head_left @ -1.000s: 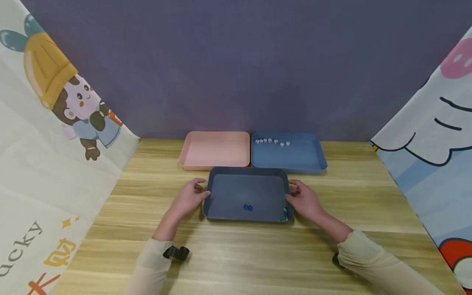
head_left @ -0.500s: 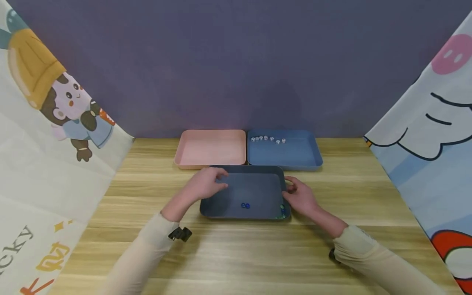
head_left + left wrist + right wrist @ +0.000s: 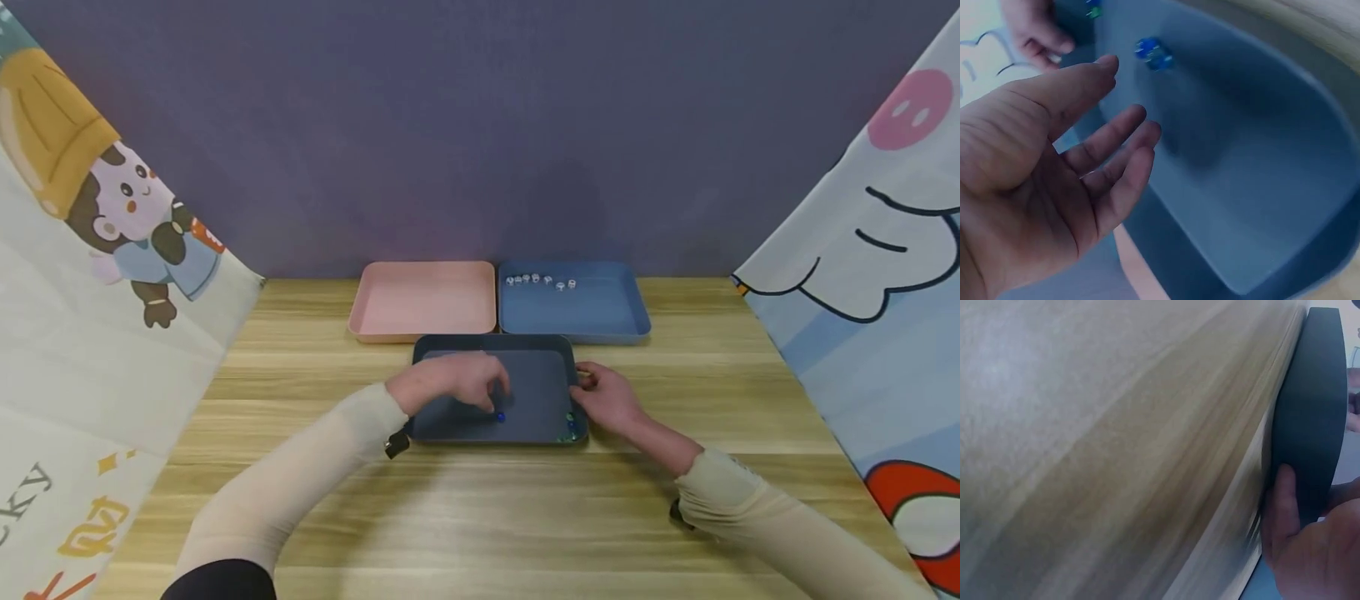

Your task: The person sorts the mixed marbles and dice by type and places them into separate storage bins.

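Note:
A dark grey tray point(image 3: 536, 379) stands on the wooden table. My left hand point(image 3: 471, 380) reaches over it, thumb and fingers apart and loosely bent, with nothing between them. Close to those fingertips lie two blue glass marbles point(image 3: 1154, 54); in the head view one blue marble point(image 3: 501, 417) shows and the hand covers the other. Several green and blue marbles point(image 3: 571, 423) sit in the tray's near right corner. At the tray's right side my right hand point(image 3: 609, 402) grips the wall, its fingers point(image 3: 1285, 490) against the outside.
Behind the dark tray stand a pink tray point(image 3: 423, 300) on the left and a blue tray point(image 3: 600, 312) on the right, side by side. Several white dice point(image 3: 536, 278) lie along the blue tray's back left. Printed cloths hang at both sides.
My left hand has let go of the tray's left side and moved right, over the tray to the blue marbles. My right hand stays at the right side. The head view has shifted slightly.

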